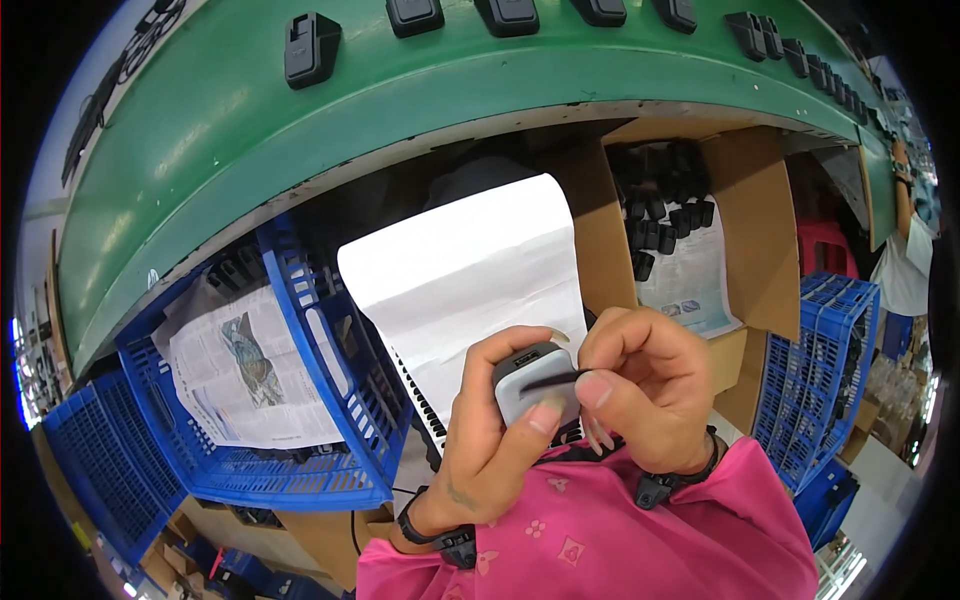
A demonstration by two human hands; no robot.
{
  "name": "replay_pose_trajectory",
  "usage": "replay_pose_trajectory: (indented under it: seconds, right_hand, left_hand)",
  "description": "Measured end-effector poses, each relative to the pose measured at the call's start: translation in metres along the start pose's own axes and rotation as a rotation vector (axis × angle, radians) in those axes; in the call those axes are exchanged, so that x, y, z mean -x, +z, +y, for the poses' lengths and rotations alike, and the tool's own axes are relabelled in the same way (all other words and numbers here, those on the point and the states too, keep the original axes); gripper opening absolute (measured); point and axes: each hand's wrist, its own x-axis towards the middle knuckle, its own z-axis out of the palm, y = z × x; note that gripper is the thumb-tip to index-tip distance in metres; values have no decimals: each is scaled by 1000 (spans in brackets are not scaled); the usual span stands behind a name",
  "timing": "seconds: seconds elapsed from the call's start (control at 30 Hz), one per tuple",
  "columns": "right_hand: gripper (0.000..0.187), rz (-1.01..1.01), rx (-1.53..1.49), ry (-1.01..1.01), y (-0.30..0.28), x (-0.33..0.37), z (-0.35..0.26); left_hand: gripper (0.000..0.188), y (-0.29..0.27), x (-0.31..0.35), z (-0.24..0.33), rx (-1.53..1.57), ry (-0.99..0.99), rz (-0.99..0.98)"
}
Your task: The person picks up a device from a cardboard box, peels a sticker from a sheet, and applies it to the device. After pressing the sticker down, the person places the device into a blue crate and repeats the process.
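Observation:
My left hand (487,448) is closed around a small rounded plastic case (515,393) with a light grey face and a black end with a slot. Its thumb presses on the grey face. From the other side, my right hand (655,385) pinches a thin dark strip (553,380) between thumb and index finger. The strip lies against the grey face; whether it is fixed there I cannot tell. Both hands are close together in front of my pink top, over a large white sheet (460,255).
A green conveyor belt (400,100) carries several black housings (313,48) across the far side. At left, a blue crate (380,480) holds newspaper and black parts. A cardboard box (755,220) with black pieces stands right of the sheet. Blue crates (815,380) are stacked farther right, near another person's arm (903,190).

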Motion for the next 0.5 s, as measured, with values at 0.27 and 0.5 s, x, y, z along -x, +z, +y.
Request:
replay_pose_trajectory:
  seconds: [0.27, 0.5]
  right_hand:
    - [6, 3, 134, -42, 4, -3, -1]
    - [6, 8, 143, -19, 3, -3, -1]
  left_hand:
    - [44, -1, 0, 3, -24, 2, -20]
    - [44, 0, -1, 3, -36, 16, -15]
